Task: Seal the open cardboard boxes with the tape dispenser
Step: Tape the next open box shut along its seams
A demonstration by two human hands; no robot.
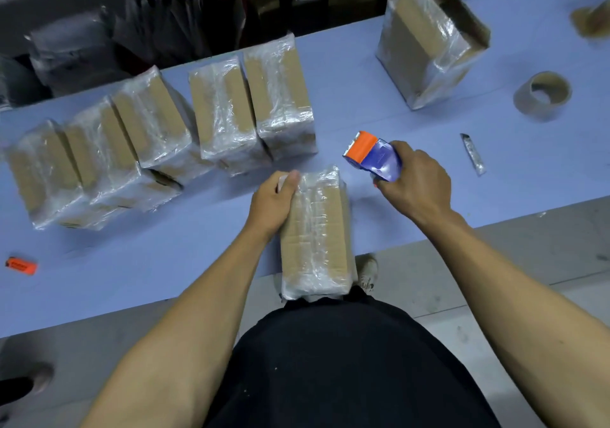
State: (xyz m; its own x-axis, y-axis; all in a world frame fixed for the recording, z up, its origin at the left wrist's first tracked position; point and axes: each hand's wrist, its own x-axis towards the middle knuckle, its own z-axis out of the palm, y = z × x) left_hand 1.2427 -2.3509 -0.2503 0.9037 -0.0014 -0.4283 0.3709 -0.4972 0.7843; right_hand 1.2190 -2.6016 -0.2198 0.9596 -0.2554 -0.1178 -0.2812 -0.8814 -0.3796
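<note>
A small cardboard box (pixel 317 229) wrapped in clear tape lies lengthwise at the table's near edge, right in front of me. My left hand (pixel 274 201) grips its far left corner, thumb on top. My right hand (pixel 416 186) holds an orange and blue tape dispenser (pixel 371 155) just right of the box, lifted off it, orange end pointing left. Several taped boxes (pixel 165 130) stand in a row across the left and middle of the table.
A taller taped box (pixel 425 45) with an open top stands at the back right. An empty tape core (pixel 543 96) and a utility knife (pixel 473 153) lie to the right. An orange lighter-like object (pixel 21 265) lies at left on the pale blue table (pixel 363 104).
</note>
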